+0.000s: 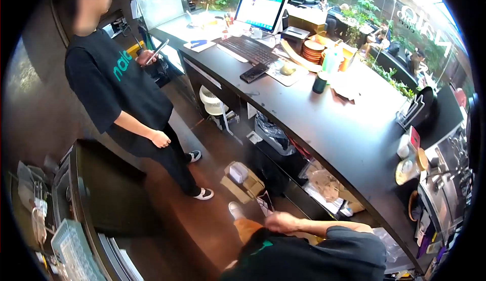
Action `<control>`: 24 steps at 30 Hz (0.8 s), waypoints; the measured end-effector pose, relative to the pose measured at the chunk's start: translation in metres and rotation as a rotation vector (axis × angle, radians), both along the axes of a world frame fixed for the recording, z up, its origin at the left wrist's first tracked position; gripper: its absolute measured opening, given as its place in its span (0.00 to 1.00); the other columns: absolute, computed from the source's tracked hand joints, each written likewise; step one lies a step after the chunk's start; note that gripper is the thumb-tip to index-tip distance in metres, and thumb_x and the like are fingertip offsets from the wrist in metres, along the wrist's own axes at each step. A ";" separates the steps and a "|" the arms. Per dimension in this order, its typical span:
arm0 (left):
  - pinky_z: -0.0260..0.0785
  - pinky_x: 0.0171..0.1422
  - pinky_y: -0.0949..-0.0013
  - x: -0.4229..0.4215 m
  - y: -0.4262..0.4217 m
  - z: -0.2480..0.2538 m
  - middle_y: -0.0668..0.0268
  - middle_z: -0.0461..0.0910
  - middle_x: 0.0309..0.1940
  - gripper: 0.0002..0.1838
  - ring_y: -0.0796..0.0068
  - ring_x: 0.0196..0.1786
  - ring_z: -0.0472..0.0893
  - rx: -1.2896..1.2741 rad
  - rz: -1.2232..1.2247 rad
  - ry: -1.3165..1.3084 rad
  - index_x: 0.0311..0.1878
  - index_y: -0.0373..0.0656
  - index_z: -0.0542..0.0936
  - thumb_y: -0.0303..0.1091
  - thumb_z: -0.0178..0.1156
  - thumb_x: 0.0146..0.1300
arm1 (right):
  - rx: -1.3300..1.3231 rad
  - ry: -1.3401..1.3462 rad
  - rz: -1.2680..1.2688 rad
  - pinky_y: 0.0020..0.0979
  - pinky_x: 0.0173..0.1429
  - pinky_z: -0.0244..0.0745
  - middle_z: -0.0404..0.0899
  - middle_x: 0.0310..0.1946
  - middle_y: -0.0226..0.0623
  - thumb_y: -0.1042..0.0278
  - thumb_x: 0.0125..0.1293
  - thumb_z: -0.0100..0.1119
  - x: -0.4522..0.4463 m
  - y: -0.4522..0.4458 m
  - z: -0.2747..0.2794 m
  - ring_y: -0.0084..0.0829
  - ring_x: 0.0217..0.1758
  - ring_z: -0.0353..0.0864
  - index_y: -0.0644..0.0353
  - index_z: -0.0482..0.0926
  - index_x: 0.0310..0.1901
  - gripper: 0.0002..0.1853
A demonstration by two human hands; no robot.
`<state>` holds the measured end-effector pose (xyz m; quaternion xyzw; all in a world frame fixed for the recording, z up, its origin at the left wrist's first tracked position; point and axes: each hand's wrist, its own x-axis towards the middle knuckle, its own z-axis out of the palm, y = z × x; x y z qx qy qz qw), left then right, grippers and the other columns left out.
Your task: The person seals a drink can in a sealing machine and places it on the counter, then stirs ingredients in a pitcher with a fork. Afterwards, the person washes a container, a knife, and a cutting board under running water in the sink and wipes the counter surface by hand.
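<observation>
Low in the head view, my right hand [281,223] is curled closed in front of my body, close to my orange trousers [247,229]. What it holds, if anything, is hidden. Just beyond it is a pale, dark-edged object [265,203] whose kind I cannot make out. Whether the hand touches that object is unclear. A sliver of skin by the left edge of my black shirt may be my left hand [231,265], but no fingers show. On the floor ahead of my shoe [235,210] lies an open cardboard box [243,186] with a whitish packet [238,172] inside.
A co-worker [119,73] stands at left, holding a phone [161,48]. The long dark counter [324,129] carries a monitor [260,10], keyboard [248,49], black phone [254,72] and stacked reddish discs [312,51]. A bin [273,134] and shelves are underneath. Dark cabinet [109,190] at lower left.
</observation>
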<state>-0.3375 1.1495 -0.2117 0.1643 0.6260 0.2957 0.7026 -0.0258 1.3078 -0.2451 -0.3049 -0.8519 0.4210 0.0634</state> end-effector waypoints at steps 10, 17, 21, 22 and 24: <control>0.74 0.58 0.67 -0.121 0.201 0.025 0.55 0.81 0.51 0.20 0.70 0.51 0.81 0.016 -0.012 0.064 0.57 0.34 0.76 0.35 0.61 0.67 | 1.050 -0.025 -1.005 0.44 0.62 0.64 0.74 0.55 0.41 0.73 0.55 0.62 -0.027 0.332 0.151 0.45 0.57 0.71 0.58 0.78 0.44 0.13; 0.75 0.58 0.66 -0.203 0.322 0.012 0.54 0.81 0.51 0.20 0.69 0.51 0.82 0.053 -0.069 0.058 0.57 0.33 0.76 0.34 0.62 0.67 | 0.986 -0.276 -1.259 0.52 0.72 0.52 0.66 0.63 0.46 0.61 0.60 0.62 -0.038 0.367 0.139 0.49 0.65 0.64 0.61 0.73 0.55 0.23; 0.77 0.56 0.65 -0.245 0.405 0.051 0.53 0.80 0.51 0.18 0.68 0.49 0.83 0.043 -0.168 0.140 0.56 0.33 0.76 0.31 0.62 0.66 | 1.060 -0.435 -1.275 0.51 0.72 0.53 0.68 0.62 0.46 0.60 0.60 0.63 -0.046 0.370 0.150 0.49 0.65 0.65 0.63 0.74 0.53 0.22; 0.76 0.56 0.64 -0.262 0.420 0.042 0.53 0.81 0.51 0.18 0.67 0.49 0.83 0.060 -0.186 0.199 0.57 0.33 0.76 0.31 0.62 0.66 | 1.045 -0.479 -1.285 0.51 0.72 0.53 0.68 0.61 0.47 0.59 0.60 0.63 -0.048 0.371 0.152 0.49 0.65 0.65 0.63 0.75 0.52 0.22; 0.76 0.56 0.64 -0.292 0.445 0.029 0.52 0.81 0.50 0.19 0.66 0.49 0.83 0.074 -0.222 0.261 0.57 0.33 0.76 0.31 0.62 0.66 | 1.023 -0.520 -1.345 0.52 0.71 0.53 0.68 0.61 0.48 0.58 0.59 0.63 -0.051 0.374 0.150 0.50 0.65 0.65 0.64 0.74 0.53 0.24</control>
